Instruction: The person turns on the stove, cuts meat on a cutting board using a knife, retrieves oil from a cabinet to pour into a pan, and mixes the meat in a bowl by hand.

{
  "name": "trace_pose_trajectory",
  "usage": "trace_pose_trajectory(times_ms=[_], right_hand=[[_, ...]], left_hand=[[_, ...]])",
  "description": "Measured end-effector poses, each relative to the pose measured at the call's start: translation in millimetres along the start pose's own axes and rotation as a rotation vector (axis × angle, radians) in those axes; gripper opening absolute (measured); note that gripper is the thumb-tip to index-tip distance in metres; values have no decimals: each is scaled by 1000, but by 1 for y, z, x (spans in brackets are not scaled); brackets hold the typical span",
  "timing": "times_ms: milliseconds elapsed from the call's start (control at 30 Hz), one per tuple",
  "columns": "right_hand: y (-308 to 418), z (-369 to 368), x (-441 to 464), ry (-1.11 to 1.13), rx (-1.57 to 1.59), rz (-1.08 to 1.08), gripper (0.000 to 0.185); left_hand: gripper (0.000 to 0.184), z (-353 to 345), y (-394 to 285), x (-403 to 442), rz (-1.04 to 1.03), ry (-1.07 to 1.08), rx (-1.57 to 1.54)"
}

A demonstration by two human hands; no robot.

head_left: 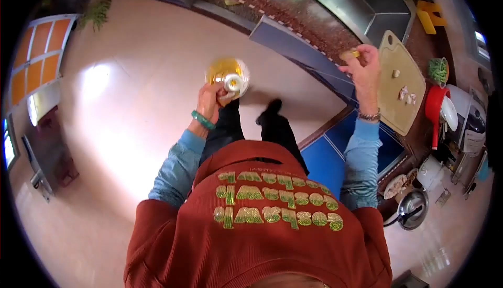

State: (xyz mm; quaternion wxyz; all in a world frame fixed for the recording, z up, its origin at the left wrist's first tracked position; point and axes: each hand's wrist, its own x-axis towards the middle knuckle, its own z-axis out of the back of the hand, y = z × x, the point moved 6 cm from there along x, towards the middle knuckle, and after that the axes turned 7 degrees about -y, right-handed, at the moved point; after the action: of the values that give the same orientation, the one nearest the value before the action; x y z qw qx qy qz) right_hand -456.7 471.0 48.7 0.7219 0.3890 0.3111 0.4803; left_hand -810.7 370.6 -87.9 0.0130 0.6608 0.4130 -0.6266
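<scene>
My left hand [209, 100] is closed around the handle of a clear oil bottle [224, 69] with yellow liquid inside. I look down on its white round mouth, which appears uncapped. The bottle is in the air over the floor. Off to the right, my right hand [365, 73] pinches a small yellow cap [349, 55] near the counter edge. Just beyond that hand lies a beige cutting board [401, 91], with several small pale pieces [406, 96] that look like garlic.
A metal sink [361, 5] is set into the brown counter. Along the counter are a yellow object [430, 17], a basket of green vegetables [437, 71], a red pan [434, 104] and a metal pan [413, 210]. Blue cabinet doors [327, 157] stand below.
</scene>
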Motion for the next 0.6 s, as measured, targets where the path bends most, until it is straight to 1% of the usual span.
trace_pose_trajectory(times_ms=[33,67,100,133,200,267,300,333,367,433,467,500,567,600], right_hand=[[8,-19,-13,84,81,54,22],[11,-48,-28,188,217,-23,30],[17,-78,-44,285,344,-113,38],[8,-107,-54,349,425,-118,42],[24,-148,-67,374,508,-139,45],[34,-177,-73,416,561,-127,43],[40,-188,-71,437,619,-103,42],[39,-197,-70,450,606,-1,38],[39,-200,-70,457,614,0,38],[41,-204,-77,551,492,57,34],[47,-200,-75,511,353,229,34],[46,-199,-73,528,345,228,34],[54,-193,-69,463,197,445,36],[57,-193,-67,475,197,443,36]], left_hand=[[10,-5,-6,-1,-8,50,-10],[10,-6,-11,-2,-3,-14,-21],[12,-8,-16,-2,-51,62,-39],[13,-11,-21,-4,-30,46,-56],[13,-14,-26,2,-17,21,-82],[12,-15,-27,8,-46,102,-72],[12,-16,-32,3,-57,89,-79],[15,-21,-37,0,-56,126,-54],[30,-27,-41,-4,-48,162,-28],[29,-31,-47,-6,-51,164,-63],[29,-33,-46,-2,-50,179,-60],[28,-35,-46,0,-50,193,-63],[27,-39,-46,0,-61,189,-66],[26,-40,-47,3,-87,204,-66]])
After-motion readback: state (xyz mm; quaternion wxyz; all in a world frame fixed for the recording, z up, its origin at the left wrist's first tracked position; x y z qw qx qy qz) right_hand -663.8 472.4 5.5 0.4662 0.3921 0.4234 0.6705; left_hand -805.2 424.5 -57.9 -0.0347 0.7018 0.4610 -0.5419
